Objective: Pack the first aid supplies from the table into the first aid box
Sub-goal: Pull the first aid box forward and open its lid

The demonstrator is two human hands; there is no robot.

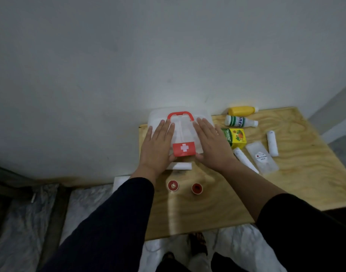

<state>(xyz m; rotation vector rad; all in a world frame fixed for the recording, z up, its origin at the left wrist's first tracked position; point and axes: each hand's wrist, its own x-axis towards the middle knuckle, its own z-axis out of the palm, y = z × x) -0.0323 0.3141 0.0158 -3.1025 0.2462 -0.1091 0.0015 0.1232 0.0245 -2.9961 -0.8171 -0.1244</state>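
Note:
A translucent white first aid box [184, 132] with a red handle and a red latch bearing a white cross sits closed at the table's far left. My left hand [158, 146] lies flat on the left half of its lid, and my right hand [211, 146] lies flat on the right half, fingers spread, thumbs by the latch. To the right lie a yellow bottle [241, 110], a white and green bottle [239, 121], a green and yellow carton [235, 137], two white bandage rolls [245, 160] [272, 143] and a clear packet [263, 159].
Two small red-capped items [173, 185] [197, 188] stand on the plywood table [297, 173] in front of the box. A white roll [179, 166] lies just under the box's front edge. A grey wall rises right behind the table. The floor is marbled.

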